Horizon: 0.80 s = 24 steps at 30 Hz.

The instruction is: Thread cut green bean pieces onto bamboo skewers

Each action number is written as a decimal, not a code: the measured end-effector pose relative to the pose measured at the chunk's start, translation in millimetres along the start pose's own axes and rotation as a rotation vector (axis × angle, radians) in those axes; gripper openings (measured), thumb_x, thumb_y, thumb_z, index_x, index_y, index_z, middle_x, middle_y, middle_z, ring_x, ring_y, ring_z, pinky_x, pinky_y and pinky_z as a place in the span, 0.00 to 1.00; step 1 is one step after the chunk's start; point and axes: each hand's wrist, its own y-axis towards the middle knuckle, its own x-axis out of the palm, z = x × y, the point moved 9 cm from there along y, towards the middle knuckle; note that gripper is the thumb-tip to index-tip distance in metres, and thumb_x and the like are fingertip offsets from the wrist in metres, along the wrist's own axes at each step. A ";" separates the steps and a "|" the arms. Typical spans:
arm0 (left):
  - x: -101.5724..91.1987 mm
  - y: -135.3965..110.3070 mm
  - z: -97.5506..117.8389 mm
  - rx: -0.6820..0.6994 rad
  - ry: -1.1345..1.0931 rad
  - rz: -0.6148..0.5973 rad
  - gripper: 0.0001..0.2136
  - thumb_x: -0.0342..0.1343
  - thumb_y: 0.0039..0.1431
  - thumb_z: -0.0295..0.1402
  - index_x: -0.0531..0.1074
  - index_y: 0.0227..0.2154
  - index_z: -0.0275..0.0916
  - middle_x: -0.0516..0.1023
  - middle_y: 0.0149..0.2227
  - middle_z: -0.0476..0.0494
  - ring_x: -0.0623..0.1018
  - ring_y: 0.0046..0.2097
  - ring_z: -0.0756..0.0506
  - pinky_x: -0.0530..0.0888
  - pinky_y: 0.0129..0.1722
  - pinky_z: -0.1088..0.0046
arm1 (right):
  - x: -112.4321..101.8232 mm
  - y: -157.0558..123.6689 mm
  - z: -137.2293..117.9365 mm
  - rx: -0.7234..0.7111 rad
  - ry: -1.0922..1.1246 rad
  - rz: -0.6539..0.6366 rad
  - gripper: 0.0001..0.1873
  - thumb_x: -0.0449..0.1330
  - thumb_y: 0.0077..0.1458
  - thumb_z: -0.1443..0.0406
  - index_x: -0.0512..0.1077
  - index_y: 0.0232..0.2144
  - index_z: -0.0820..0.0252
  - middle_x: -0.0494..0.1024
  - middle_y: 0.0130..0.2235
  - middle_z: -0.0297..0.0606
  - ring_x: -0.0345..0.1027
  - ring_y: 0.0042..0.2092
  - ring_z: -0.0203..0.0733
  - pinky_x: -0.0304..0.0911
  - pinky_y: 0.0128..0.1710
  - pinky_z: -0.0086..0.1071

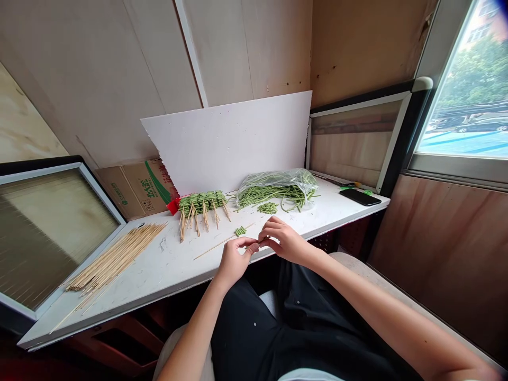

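At the table's front edge, my left hand (236, 258) and my right hand (283, 241) meet with fingertips pinched together. Whatever small thing lies between them is hidden by the fingers. Just beyond, a bamboo skewer (214, 247) lies on the tabletop, with several short green bean pieces (240, 231) threaded side by side near one end. Further back is a small pile of cut bean pieces (268, 208). Behind that pile, long green beans (273, 194) spill from a clear plastic bag (273, 177). Finished bean skewers (201, 201) are stacked to the left, sticks pointing toward me.
A spread of bare bamboo skewers (115, 259) covers the left of the white table (174, 270). A black phone (360, 197) lies at the right end. Behind stand a cardboard box (137, 188) and a white foam board (234, 143). Framed glass panels flank both sides.
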 end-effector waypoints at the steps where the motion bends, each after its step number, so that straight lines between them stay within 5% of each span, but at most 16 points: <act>1: 0.3 -1.1 4.1 0.030 0.043 0.008 0.09 0.63 0.62 0.37 0.84 0.37 0.37 0.86 0.36 0.40 0.82 0.41 0.41 0.77 0.47 0.65 | 0.8 -0.2 0.1 -0.001 0.012 0.000 0.09 0.60 0.67 0.68 0.79 0.38 0.54 0.79 0.34 0.41 0.66 0.43 0.48 0.66 0.43 0.41; 11: 9.7 -6.4 20.5 0.234 0.147 -0.048 0.10 0.59 0.59 0.23 0.82 0.26 0.40 0.82 0.29 0.43 0.77 0.39 0.43 0.73 0.42 0.66 | 9.0 -1.3 3.4 0.040 0.201 -0.103 0.16 0.59 0.57 0.80 0.79 0.31 0.55 0.79 0.32 0.36 0.68 0.42 0.45 0.65 0.45 0.38; 16: 11.9 -6.9 20.7 0.214 0.054 -0.094 0.10 0.59 0.62 0.28 0.82 0.27 0.40 0.82 0.30 0.42 0.79 0.40 0.42 0.75 0.45 0.66 | 7.5 -2.3 13.8 0.140 0.346 -0.134 0.07 0.64 0.63 0.69 0.79 0.32 0.56 0.81 0.32 0.36 0.71 0.40 0.43 0.66 0.43 0.36; 20: 9.7 -3.9 8.2 0.062 -0.025 -0.086 0.11 0.61 0.66 0.40 0.82 0.33 0.38 0.85 0.32 0.42 0.83 0.41 0.41 0.75 0.50 0.64 | -6.9 -6.1 48.2 0.269 0.281 -0.044 0.12 0.67 0.62 0.55 0.83 0.36 0.57 0.83 0.35 0.40 0.72 0.37 0.43 0.66 0.39 0.35; 24: 3.9 -1.2 -14.1 -0.107 -0.132 -0.038 0.17 0.59 0.67 0.49 0.75 0.40 0.38 0.87 0.34 0.39 0.85 0.39 0.40 0.76 0.49 0.62 | -18.0 -25.8 110.5 0.423 0.111 0.076 0.16 0.61 0.65 0.54 0.84 0.43 0.56 0.85 0.38 0.43 0.76 0.41 0.48 0.67 0.37 0.36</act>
